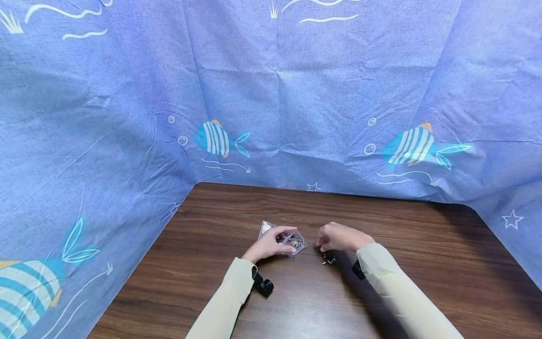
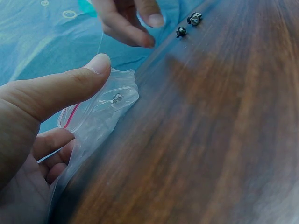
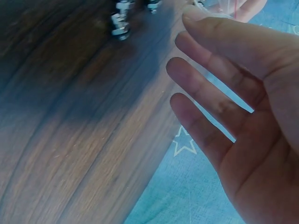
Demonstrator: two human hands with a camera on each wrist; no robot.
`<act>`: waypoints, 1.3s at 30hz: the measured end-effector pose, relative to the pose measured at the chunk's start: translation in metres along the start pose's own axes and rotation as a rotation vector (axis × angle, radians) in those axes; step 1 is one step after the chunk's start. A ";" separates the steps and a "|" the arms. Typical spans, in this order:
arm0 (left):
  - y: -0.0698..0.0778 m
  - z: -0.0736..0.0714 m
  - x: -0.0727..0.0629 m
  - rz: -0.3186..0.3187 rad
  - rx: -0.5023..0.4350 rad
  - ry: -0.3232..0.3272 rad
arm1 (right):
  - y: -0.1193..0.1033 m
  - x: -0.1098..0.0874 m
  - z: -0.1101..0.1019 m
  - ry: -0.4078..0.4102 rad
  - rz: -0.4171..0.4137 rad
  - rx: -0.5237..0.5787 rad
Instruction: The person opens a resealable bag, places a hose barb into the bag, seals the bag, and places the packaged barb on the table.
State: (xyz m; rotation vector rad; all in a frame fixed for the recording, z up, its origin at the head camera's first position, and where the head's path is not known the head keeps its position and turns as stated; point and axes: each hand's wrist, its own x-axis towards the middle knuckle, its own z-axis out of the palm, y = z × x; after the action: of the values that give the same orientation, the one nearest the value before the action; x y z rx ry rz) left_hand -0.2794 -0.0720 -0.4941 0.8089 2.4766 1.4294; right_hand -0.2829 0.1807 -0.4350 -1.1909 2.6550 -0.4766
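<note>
Left hand (image 1: 270,243) grips zip-lock bag (image 2: 100,119) on wood-grain table (image 1: 423,254), thumb well apart from fingers, apparently to hold mouth wide; metal pieces (image 1: 297,243) show inside. Right hand (image 1: 340,237), seemingly bare, fingers loosely parted, hovers near loose metal fasteners (image 2: 195,19), downturned, likely suiting tiny parts.

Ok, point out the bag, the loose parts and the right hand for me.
Bag (image 2: 97,120): left wrist view, on its clear wall.
Loose parts (image 2: 195,19): left wrist view, on the larger clump.
Right hand (image 1: 340,236): head view, on the back of the hand.
</note>
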 end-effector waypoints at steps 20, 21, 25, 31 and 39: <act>-0.007 -0.002 0.003 -0.005 0.009 -0.012 | 0.002 -0.013 0.006 -0.017 -0.050 0.029; -0.007 -0.002 0.003 -0.004 0.010 -0.012 | 0.002 -0.013 0.006 -0.014 -0.052 0.022; -0.013 -0.001 0.005 -0.001 0.023 -0.012 | 0.004 -0.013 0.009 -0.006 -0.064 -0.008; -0.013 0.000 0.004 -0.004 0.022 -0.009 | 0.005 -0.012 0.012 -0.015 -0.065 -0.046; -0.013 -0.001 0.004 -0.007 0.026 -0.012 | 0.005 -0.011 0.013 -0.015 -0.045 -0.092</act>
State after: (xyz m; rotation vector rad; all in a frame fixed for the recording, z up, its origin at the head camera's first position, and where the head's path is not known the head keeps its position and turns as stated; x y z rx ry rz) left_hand -0.2879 -0.0752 -0.5042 0.8102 2.4917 1.3883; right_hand -0.2751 0.1896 -0.4480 -1.2781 2.6688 -0.3544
